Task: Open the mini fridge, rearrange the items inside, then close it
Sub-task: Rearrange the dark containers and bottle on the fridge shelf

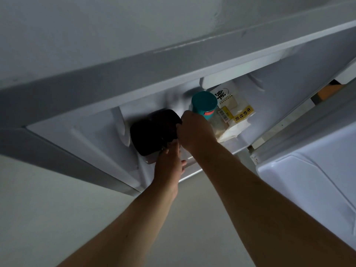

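Observation:
The mini fridge point(81, 105) stands open, seen from above, with its white door point(312, 182) swung out at the right. Inside sits a dark, black-lidded container point(152, 130). My left hand point(171, 160) grips its near lower edge. My right hand point(196, 130) rests over the container's right side, fingers curled on it. Just behind my right hand stands a jar with a teal lid point(204, 104). A clear bag of bread with a yellow label point(237, 110) lies to the right of the jar.
The fridge's grey top point(134, 72) overhangs the opening and hides the back of the compartment. A pale floor point(57, 218) lies below. An orange-brown object point(329, 91) shows past the door hinge at the right.

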The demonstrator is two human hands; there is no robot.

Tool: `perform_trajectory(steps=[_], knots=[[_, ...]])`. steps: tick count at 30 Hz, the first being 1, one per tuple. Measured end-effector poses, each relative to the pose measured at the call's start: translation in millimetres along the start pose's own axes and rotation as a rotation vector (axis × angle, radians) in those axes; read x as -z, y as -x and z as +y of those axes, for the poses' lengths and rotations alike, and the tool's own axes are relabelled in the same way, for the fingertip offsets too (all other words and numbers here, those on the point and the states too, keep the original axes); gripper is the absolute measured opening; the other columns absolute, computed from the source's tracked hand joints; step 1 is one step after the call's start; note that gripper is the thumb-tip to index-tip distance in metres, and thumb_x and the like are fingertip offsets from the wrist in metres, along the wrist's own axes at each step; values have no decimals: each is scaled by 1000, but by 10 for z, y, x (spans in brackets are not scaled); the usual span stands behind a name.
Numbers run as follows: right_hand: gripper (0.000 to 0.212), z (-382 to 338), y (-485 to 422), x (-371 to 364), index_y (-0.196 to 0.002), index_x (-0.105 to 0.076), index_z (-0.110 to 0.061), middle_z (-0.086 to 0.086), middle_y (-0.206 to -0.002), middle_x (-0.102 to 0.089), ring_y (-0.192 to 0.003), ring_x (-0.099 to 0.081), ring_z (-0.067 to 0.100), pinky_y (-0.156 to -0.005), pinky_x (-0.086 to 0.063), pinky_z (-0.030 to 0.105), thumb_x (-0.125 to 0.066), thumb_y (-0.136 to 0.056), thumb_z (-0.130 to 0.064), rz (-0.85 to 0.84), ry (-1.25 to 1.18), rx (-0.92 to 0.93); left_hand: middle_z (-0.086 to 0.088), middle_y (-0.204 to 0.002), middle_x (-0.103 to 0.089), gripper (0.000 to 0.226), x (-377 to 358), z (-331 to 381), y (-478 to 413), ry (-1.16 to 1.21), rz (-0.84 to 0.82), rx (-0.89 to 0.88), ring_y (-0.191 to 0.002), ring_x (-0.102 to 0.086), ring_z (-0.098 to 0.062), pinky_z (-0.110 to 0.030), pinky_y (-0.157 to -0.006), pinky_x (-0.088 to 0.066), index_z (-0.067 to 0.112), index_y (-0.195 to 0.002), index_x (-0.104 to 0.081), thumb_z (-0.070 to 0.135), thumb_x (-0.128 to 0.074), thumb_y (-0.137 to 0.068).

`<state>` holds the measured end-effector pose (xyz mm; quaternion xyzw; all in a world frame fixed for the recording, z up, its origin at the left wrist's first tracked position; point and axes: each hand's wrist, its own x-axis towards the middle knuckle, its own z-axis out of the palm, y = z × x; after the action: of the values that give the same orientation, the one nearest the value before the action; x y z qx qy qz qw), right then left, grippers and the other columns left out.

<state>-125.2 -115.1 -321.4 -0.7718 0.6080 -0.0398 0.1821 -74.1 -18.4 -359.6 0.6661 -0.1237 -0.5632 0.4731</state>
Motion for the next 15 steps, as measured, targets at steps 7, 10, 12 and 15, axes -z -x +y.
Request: perform_trajectory(steps=[7, 10, 12, 15], knots=[[42, 186, 227, -82, -128, -59, -14, 10, -119, -61, -102, -65, 33, -70, -54, 41, -72, -89, -15, 131, 55, 325, -3, -156, -51, 72, 28, -328, 20, -241, 132, -113, -136, -54, -24, -50, -111, -45, 28, -157, -38, 33, -62, -89], [57, 160, 282, -179, -146, -54, -9, 19, -149, -53, -135, -49, 41, -109, -45, 53, -68, -91, -15, 55, 131, 557, -2, -160, -46, 74, 89, -388, 12, -353, 97, -255, -141, -49, -25, -47, -113, -42, 27, -162, -26, 32, -55, -94], [60, 163, 282, -227, -152, -46, -8, 20, -159, -42, -146, -37, 40, -122, -29, 49, -62, -96, -16, -21, 150, 588, -6, -161, -42, 70, 80, -370, -58, -414, 78, -337, -144, -45, -22, -42, -116, -40, 17, -161, -25, 22, -55, -98], [61, 266, 241, -210, -152, -46, -7, 20, -159, -42, -147, -37, 39, -121, -30, 47, -63, -95, -18, 16, 190, 520, -11, -155, -51, 67, 22, -311, -159, -236, -9, -349, -130, -56, -10, -26, -106, -48, 14, -158, -34, -5, -56, -97]])
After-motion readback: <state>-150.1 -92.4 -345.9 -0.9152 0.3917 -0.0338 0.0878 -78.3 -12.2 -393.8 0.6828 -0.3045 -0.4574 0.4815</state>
